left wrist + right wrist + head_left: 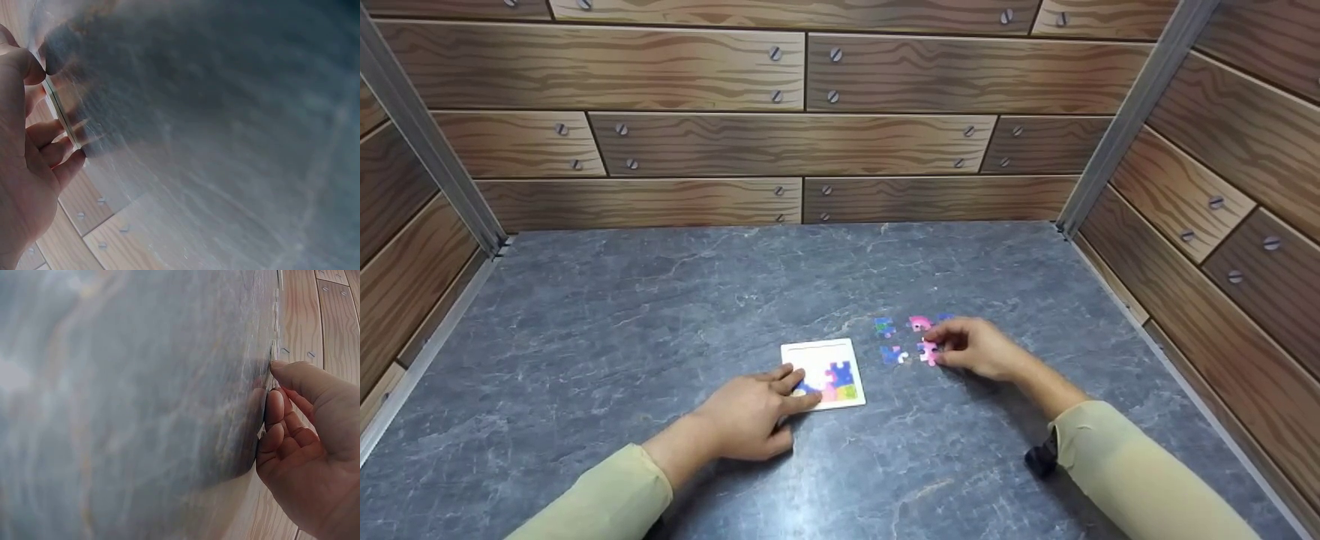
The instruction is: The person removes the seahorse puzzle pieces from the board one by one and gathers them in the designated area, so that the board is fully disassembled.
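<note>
In the head view a white square puzzle tray (821, 347) lies on the table, its lower part filled with blue, pink and yellow-green pieces. My left hand (750, 412) rests on its left side with the fingers spread over the edge. The left wrist view shows the tray edge-on under the fingers. To the right of the tray, my right hand (979, 349) pinches a pink puzzle piece (928, 354) at the table surface between thumb and fingers. In the right wrist view the piece is mostly hidden by the fingertips (274, 405).
Loose pieces lie around the right hand: a blue-green one (884, 326), a blue and white one (893, 355), a pink one (919, 323), and a blue one (946, 318) partly behind the fingers. Wood-patterned walls (697, 142) border the grey marbled table (660, 300).
</note>
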### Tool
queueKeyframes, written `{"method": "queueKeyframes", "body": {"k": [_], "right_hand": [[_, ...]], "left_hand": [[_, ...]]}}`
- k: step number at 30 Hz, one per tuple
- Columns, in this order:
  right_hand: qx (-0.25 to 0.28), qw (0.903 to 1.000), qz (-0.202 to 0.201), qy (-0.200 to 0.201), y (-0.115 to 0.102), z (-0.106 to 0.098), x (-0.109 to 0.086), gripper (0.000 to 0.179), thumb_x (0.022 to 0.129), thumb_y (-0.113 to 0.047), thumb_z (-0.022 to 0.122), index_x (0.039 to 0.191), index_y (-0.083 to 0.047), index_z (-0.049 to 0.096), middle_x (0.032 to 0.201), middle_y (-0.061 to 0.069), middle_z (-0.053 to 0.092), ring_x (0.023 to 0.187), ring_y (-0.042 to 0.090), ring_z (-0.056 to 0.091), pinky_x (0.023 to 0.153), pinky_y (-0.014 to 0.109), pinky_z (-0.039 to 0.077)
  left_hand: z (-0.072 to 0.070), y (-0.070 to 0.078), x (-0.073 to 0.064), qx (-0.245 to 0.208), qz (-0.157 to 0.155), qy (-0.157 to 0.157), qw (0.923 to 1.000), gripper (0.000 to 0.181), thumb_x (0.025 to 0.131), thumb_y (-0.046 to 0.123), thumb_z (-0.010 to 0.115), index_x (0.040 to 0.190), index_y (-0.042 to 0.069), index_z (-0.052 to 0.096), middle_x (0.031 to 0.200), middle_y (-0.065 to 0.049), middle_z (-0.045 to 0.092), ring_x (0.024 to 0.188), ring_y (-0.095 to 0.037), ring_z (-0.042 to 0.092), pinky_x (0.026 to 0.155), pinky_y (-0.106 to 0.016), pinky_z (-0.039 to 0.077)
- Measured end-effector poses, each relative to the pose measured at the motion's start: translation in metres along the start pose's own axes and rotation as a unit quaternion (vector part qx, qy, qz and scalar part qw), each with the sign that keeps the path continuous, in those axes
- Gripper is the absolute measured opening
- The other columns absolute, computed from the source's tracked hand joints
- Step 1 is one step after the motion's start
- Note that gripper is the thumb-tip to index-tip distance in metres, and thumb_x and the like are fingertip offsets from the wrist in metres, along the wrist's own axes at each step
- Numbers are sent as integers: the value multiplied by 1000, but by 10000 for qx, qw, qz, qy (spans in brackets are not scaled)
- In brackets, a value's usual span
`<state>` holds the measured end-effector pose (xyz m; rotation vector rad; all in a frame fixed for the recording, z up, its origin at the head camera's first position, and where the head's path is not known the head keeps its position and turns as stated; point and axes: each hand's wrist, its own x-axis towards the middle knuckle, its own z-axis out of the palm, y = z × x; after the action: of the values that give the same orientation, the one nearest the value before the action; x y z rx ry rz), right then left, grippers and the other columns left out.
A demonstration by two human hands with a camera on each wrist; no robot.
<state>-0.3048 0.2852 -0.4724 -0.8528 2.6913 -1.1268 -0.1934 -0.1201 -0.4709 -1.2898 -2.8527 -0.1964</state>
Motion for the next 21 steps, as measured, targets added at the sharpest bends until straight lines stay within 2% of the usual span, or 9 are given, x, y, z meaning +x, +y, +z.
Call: {"method": "queueKeyframes", "body": {"k": [4,13,21], "right_hand": [[34,10000,13,-5,-1,0,-1,29,87,9,78,115,12,72,96,24,71,81,15,58,69,20,46],[222,9997,-18,-52,-1,-4,-3,30,88,-1,83,116,4,76,96,13,72,81,11,59,70,20,47],[130,9999,22,-45,0,-5,-1,28,88,-1,80,116,1,77,100,11,74,83,11,59,73,21,48]], "left_hand": [[0,0,0,15,30,33,10000,60,94,25,57,154,21,59,154,-25,53,144,-40,51,111,-50,50],[-1,1,0,-15,23,-36,10000,61,95,25,56,155,20,58,155,-25,51,145,-40,50,112,-50,48],[-2,1,-1,-33,-43,-58,10000,61,94,25,56,155,22,59,156,-24,51,145,-39,50,109,-51,51]]}}
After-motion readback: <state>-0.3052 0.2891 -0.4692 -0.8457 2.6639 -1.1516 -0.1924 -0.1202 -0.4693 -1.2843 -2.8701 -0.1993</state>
